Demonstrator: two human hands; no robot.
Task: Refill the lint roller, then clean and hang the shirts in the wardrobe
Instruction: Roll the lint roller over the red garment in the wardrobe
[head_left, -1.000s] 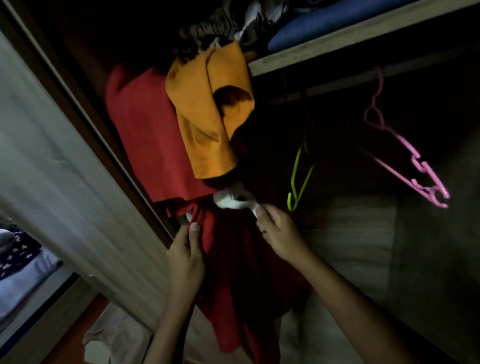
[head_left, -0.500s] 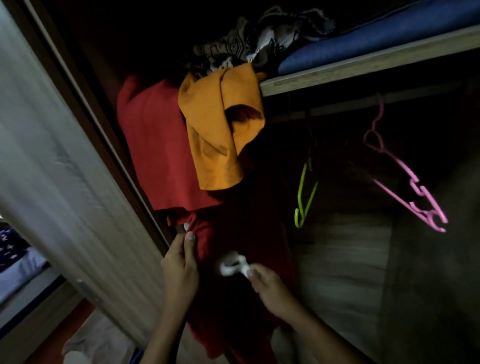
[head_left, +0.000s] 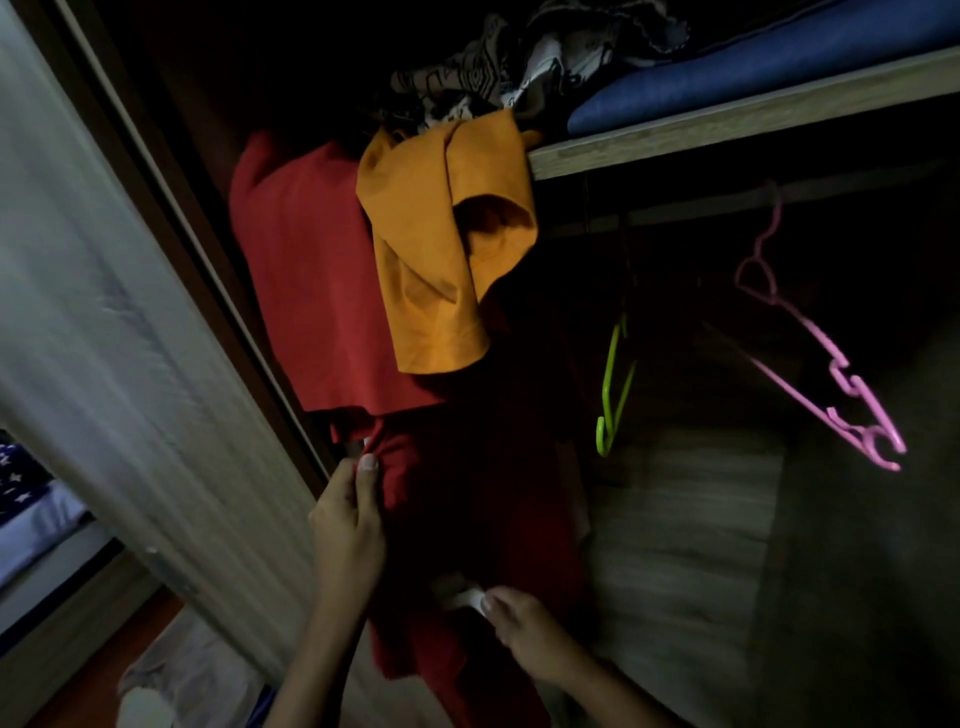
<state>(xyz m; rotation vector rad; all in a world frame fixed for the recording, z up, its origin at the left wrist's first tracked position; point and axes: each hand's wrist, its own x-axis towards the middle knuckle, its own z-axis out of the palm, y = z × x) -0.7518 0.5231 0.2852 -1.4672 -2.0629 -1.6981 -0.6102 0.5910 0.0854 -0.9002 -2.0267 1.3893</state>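
In a dim wardrobe (head_left: 675, 519), the left hand (head_left: 348, 525) pinches the red shirt (head_left: 467, 519) at its edge; the right hand (head_left: 524, 634) grips the roller (head_left: 462, 595). Limp cloth, probably needs holding taut.

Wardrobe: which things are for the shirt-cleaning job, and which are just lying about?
Job: red shirt, pinched by left hand; lint roller in right hand.
Lying about: orange cloth, green hanger, pink hanger, blue pad, patterned cloth.

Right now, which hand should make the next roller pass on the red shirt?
Right. The right hand grips the lint roller against the red shirt; the left hand pinches the shirt's edge, holding it steady.
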